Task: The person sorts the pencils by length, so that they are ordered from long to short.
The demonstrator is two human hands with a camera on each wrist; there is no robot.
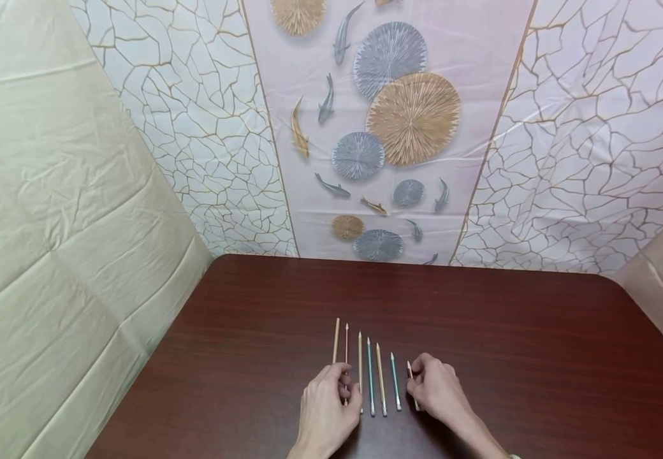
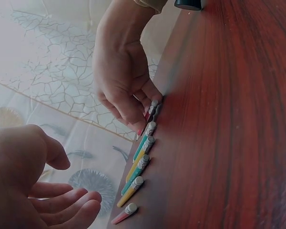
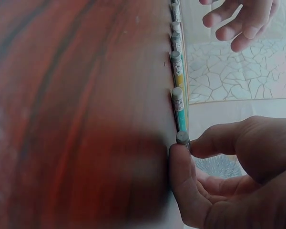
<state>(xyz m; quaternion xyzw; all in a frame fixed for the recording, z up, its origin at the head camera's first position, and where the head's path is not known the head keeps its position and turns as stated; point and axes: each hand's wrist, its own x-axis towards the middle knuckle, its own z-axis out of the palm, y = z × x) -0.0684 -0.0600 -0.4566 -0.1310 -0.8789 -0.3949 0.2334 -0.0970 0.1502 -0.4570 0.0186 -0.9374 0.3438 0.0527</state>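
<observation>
Several eraser-tipped pencils lie side by side on the dark red-brown table [image 1: 262,306], longest at the left and shortest at the right. My right hand [image 1: 437,386] pinches the short red pencil [image 2: 148,114] at the right end of the row, its grey eraser [image 3: 183,137] showing between thumb and fingers. Left of it lie a short teal pencil [image 1: 395,382], a yellow pencil [image 1: 380,376] and a longer teal one [image 1: 370,376]. My left hand [image 1: 328,408] hovers over the left end, fingers loosely bent and holding nothing, partly hiding a thin red pencil [image 1: 347,344] and the leftmost yellow-tan one [image 1: 336,338].
A patterned cloth wall [image 1: 366,210] rises behind the table's far edge, and a cream cloth [image 1: 50,223] hangs along the left side. A dark object [image 2: 188,4] stands at the table's edge in the left wrist view; its kind is unclear.
</observation>
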